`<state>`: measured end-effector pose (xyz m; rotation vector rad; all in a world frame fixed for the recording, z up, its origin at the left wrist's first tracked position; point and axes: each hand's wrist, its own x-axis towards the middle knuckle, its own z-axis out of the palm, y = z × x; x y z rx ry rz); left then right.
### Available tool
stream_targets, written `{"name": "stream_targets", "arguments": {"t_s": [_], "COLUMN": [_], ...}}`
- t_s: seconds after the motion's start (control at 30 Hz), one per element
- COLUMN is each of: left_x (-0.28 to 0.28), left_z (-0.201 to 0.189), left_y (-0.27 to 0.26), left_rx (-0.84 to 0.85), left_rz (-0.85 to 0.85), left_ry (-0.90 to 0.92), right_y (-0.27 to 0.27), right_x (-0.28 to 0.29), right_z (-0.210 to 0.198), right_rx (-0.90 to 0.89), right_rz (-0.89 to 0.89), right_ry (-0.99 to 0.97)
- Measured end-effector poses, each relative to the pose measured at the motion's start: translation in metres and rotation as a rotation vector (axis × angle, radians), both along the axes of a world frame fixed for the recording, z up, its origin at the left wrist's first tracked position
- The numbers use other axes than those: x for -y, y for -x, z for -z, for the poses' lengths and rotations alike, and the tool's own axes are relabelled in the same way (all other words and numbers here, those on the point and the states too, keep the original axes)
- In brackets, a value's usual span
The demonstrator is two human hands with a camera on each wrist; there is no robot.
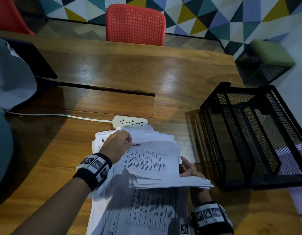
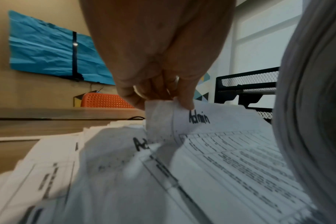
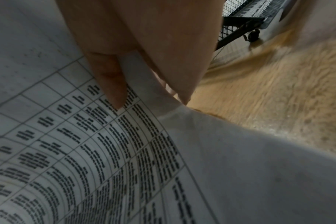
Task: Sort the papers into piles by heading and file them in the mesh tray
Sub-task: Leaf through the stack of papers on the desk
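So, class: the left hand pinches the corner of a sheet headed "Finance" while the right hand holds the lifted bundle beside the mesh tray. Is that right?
Not quite. The left wrist view shows the sheet pinched by the left hand is headed "Admin", not "Finance". The rest stands: the right hand holds the lifted bundle beside the mesh tray.

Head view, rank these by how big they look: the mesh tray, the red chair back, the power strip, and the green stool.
Largest to smallest as they appear:
1. mesh tray, though it sits close to the camera
2. red chair back
3. green stool
4. power strip

The stool is partly blurred at the edge, so its lead over the strip is less sure.
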<state>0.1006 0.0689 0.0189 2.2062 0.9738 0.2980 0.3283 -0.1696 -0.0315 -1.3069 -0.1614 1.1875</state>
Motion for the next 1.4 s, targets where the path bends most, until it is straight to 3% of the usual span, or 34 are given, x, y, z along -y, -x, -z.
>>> {"name": "stream_targets", "arguments": {"t_s": [0.07, 0.17, 0.2, 0.37, 0.43, 0.63, 0.77, 0.9, 1.03, 1.1, 1.17, 1.27, 1.4], "left_x": [-0.001, 0.006, 0.009, 0.021, 0.023, 0.026, 0.030, 0.031, 0.032, 0.032, 0.033, 0.038, 0.051], "left_z": [-0.008, -0.029, -0.035, -0.032, -0.023, 0.003, 0.016, 0.021, 0.025, 0.025, 0.021, 0.009, -0.007], "left_y": [0.000, 0.001, 0.004, 0.018, 0.021, 0.040, 0.045, 0.041, 0.038, 0.040, 0.041, 0.046, 0.047], "left_rx": [0.018, 0.158, 0.193, 0.272, 0.313, 0.404, 0.470, 0.380, 0.385, 0.419, 0.470, 0.526, 0.517], "left_rz": [0.021, 0.157, 0.179, 0.053, -0.025, -0.196, -0.413, -0.498, -0.559, -0.532, -0.509, -0.396, -0.097], "left_ry": [0.169, 0.586, 0.634, 0.573, 0.608, 0.915, 1.121, 1.051, 1.051, 1.059, 1.086, 1.184, 1.341], "right_y": [0.004, 0.003, 0.004, 0.008, 0.005, 0.003, 0.008, 0.016, 0.005, -0.001, -0.015, 0.004, 0.017], "right_x": [-0.007, -0.001, -0.001, 0.005, 0.008, 0.003, 0.002, 0.001, 0.005, 0.012, 0.018, 0.010, 0.006], "right_z": [-0.011, 0.001, -0.001, -0.012, -0.001, -0.004, -0.008, -0.012, -0.005, 0.009, 0.019, -0.009, -0.018], "right_rx": [-0.005, 0.074, 0.086, 0.310, 0.423, 0.484, 0.484, 0.318, 0.353, 0.437, 0.364, 0.276, 0.306], "right_rz": [-0.005, 0.009, 0.035, -0.046, -0.066, -0.118, -0.203, -0.139, -0.199, -0.208, -0.180, -0.269, -0.168], "right_ry": [-0.038, -0.020, -0.018, 0.032, -0.062, -0.165, 0.010, -0.006, -0.041, -0.126, -0.273, -0.007, 0.049]}}
